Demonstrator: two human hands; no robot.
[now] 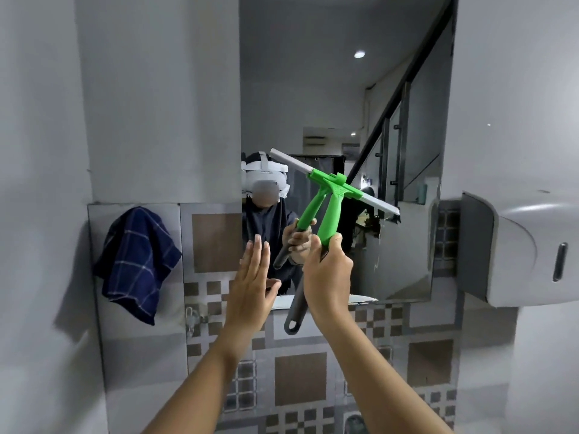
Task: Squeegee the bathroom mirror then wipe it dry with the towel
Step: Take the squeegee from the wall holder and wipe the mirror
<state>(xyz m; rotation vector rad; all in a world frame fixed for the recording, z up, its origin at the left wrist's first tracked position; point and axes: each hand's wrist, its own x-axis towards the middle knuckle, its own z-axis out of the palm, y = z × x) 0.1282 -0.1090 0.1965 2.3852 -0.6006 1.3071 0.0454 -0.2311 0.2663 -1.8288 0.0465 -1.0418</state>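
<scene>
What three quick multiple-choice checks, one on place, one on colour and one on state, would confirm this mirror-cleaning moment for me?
1. Where does the dark blue checked cloth towel hang?
A. On the tiled wall left of the rectangular wall mirror
B. Over the grey paper dispenser on the right
C. In the left hand

2. What colour is the upper handle of the plastic squeegee?
A. Red
B. Bright green
C. White

3. What is the left hand doing?
A. Gripping the towel
B. Holding the squeegee blade
C. Open and flat, fingers together, holding nothing

Answers:
1 A: the towel drapes against the wall to the mirror's left, away from both hands.
2 B: the handle above the right hand is green, turning dark grey below the fist.
3 C: the left palm is spread near the mirror's lower edge, with nothing in it.
</scene>
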